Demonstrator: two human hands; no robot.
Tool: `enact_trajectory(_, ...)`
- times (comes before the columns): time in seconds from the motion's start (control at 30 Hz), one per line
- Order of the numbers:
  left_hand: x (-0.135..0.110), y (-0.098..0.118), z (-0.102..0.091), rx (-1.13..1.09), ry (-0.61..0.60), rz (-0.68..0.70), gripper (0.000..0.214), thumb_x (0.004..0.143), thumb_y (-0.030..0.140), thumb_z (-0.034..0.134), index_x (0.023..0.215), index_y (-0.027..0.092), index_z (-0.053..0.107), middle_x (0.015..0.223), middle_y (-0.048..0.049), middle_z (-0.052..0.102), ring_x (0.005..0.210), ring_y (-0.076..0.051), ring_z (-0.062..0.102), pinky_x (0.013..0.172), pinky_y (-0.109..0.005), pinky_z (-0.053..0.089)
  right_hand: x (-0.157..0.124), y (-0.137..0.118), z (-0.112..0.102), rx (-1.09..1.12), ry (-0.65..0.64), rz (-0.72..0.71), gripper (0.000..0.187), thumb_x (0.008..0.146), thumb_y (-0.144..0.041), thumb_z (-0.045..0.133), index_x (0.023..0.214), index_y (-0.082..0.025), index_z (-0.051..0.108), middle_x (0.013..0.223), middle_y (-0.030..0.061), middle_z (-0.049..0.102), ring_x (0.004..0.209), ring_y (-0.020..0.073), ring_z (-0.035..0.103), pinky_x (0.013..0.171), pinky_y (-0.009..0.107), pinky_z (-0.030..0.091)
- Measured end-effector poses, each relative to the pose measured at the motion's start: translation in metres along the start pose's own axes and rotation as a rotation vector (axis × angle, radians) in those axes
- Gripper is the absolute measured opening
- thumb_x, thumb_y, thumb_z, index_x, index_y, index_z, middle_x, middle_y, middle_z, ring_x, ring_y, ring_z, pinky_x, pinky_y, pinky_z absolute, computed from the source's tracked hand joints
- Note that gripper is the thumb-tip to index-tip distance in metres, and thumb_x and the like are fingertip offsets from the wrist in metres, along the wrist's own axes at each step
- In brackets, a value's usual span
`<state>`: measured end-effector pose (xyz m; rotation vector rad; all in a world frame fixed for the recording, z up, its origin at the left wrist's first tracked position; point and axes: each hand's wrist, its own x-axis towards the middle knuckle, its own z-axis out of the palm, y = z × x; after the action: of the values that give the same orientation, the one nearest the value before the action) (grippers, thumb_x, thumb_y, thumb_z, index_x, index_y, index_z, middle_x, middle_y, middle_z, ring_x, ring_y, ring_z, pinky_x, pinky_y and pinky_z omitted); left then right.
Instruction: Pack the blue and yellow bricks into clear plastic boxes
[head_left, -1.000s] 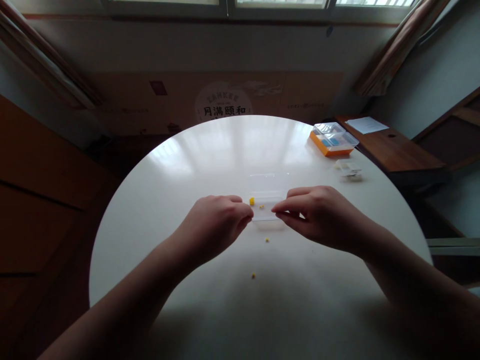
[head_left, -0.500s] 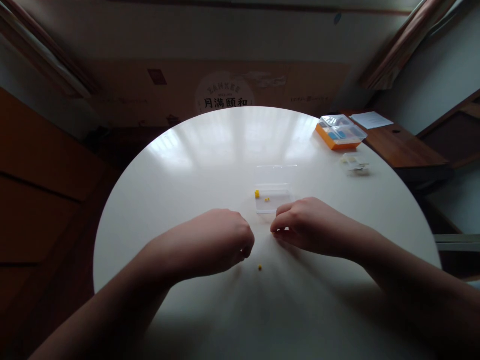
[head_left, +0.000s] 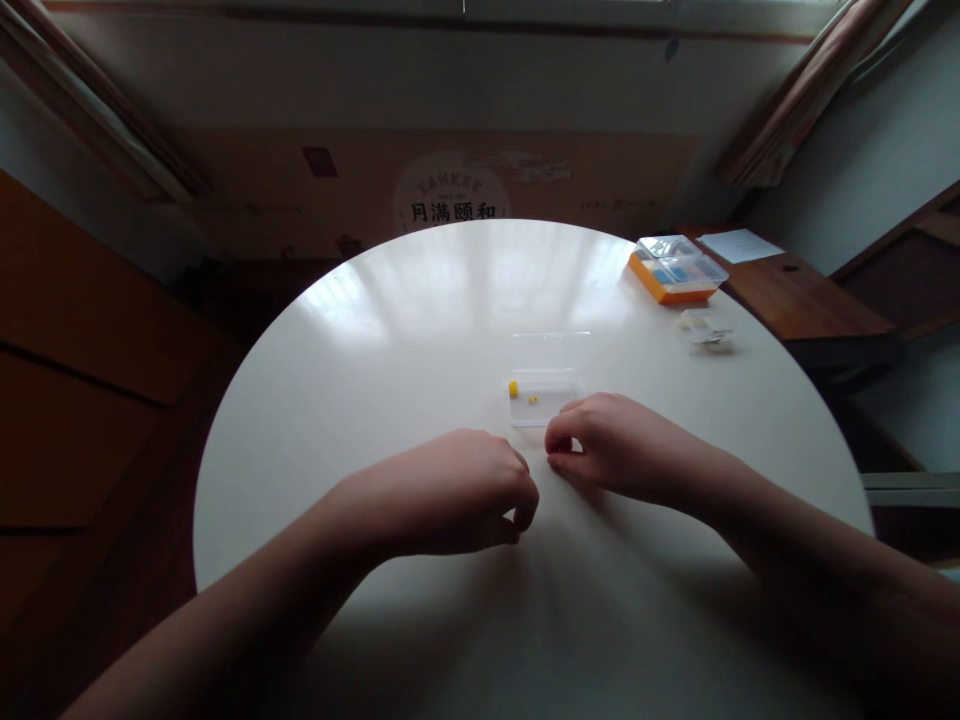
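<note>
My left hand [head_left: 472, 492] is low over the white table [head_left: 337, 390], its thumb and forefinger curled together in a pinch near the surface. Whatever lies between those fingertips is hidden. Just to the right, my right hand [head_left: 600, 440] is also pinched, fingertips down at the tabletop; what they hold cannot be made out. Beyond it stands a clear plastic box [head_left: 547, 416], its lid [head_left: 551, 350] laid back open. Inside are a yellow block [head_left: 513, 389] at the left wall and tiny yellow pieces [head_left: 532, 400] on the floor. My right hand covers the box's near right corner.
At the back right of the table is an orange box with a clear lid [head_left: 675, 272]. Nearer, a small clear container [head_left: 705, 328] has blurred contents. A wooden desk [head_left: 817, 300] with white paper [head_left: 741, 246] adjoins the table's right side.
My left hand has moved right and slightly down, over the spot where a small yellow piece lay; that piece is now out of sight. My right hand's fingers have curled more, nearly in place.
</note>
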<state>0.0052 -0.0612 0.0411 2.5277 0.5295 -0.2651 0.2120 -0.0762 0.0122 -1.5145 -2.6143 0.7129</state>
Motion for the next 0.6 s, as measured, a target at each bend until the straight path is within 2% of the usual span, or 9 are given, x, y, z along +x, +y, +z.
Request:
enact_trajectory(0.23,0.0047,-0.0045,0.0082,0.03,0.02,0.036,0.015,0.072,0.01,0.064,0.061,0.021,0.064,0.067,0.0039,0.063,0.055,-0.01,0.049,0.051,-0.025,0.034,-0.0015,-0.0049,0.0002,0.001,-0.02,0.152,0.018,0.081,-0.025,0.054,0.075,-0.021,0.07,0.075,0.0003,0.066,0.068,0.0092,0.056,0.06,0.019,0.033)
enact_trajectory(0.37,0.005,-0.0052,0.0092,0.044,0.03,0.027,0.019,0.072,0.008,0.06,0.057,0.02,0.06,0.066,0.0034,0.061,0.053,-0.01,0.046,0.05,-0.025,0.032,-0.0022,-0.008,0.0006,-0.006,-0.034,0.18,0.017,0.08,-0.024,0.053,0.074,-0.022,0.069,0.075,-0.0007,0.066,0.068,0.0096,0.057,0.059,0.019,0.033)
enact_trajectory(0.6,0.0072,-0.0078,0.0084,0.05,0.04,0.019,0.015,0.073,0.009,0.062,0.065,0.021,0.064,0.07,0.0038,0.063,0.058,-0.011,0.05,0.052,-0.025,0.034,-0.0055,-0.003,-0.0054,-0.043,-0.075,0.259,0.018,0.08,-0.024,0.053,0.076,-0.023,0.07,0.074,0.0013,0.065,0.065,0.0103,0.057,0.054,0.019,0.033)
